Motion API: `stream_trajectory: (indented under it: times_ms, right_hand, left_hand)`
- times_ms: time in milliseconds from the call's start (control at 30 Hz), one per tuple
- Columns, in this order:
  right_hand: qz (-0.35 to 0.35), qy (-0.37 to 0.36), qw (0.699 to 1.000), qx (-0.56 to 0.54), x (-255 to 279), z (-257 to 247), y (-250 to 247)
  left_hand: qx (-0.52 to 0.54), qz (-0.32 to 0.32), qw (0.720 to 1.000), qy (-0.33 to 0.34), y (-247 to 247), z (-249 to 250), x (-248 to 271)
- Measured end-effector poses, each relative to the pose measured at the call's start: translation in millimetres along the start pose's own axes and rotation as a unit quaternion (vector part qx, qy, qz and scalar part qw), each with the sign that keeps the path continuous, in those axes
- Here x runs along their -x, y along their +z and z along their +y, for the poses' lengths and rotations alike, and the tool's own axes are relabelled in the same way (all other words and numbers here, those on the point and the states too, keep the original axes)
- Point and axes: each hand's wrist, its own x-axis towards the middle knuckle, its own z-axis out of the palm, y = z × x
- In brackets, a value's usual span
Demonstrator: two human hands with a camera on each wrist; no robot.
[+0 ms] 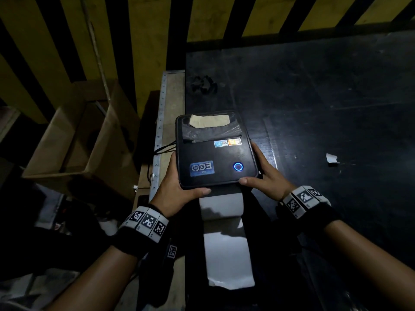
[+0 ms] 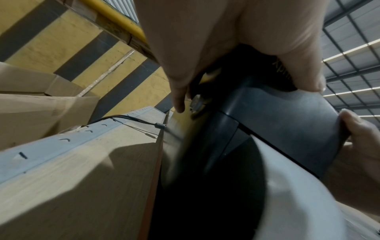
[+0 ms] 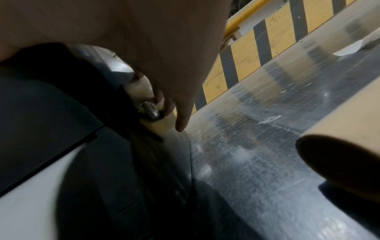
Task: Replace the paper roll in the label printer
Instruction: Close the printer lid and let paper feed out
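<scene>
The black label printer [image 1: 215, 153] sits at the left edge of the dark table [image 1: 325, 97], its blue ring light [image 1: 238, 166] lit. My left hand [image 1: 177, 187] grips the lid's near left corner, thumb on the front edge. On the near right corner, my right hand [image 1: 266, 173] grips the same way. White label paper [image 1: 225, 241] runs out from under the lid's front edge toward me. In the left wrist view my thumb [image 2: 304, 71] lies on the grey lid [image 2: 287, 123], above the white paper [image 2: 287, 203]. A brown cardboard core tube [image 3: 347, 146] lies on the table at the right.
An open cardboard box [image 1: 78, 140] stands lower left, beside a wooden bench [image 1: 173, 95] with a metal rule strip. A black cable [image 1: 164, 149] leaves the printer's left side. A white paper scrap [image 1: 332, 158] and a black tangle [image 1: 204, 84] lie on the table.
</scene>
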Motion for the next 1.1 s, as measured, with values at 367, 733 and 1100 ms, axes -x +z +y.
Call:
stream_trajectory:
  times_ms: [367, 733, 1100]
  right_hand:
    - [0.005, -0.004, 1.000, 0.001, 0.8, 0.2, 1.5]
    - [0.005, -0.002, 1.000, 0.005, 0.9, 1.1, 2.8]
    - [0.015, -0.001, 1.000, 0.016, -0.1, 3.0, 3.9]
  left_hand:
    - [-0.010, 0.009, 1.000, -0.005, 1.4, 1.4, 1.6]
    - [-0.011, 0.006, 1.000, -0.023, 0.2, -0.7, 2.0]
    - [-0.001, 0.005, 1.000, -0.014, 0.1, -0.1, 1.1]
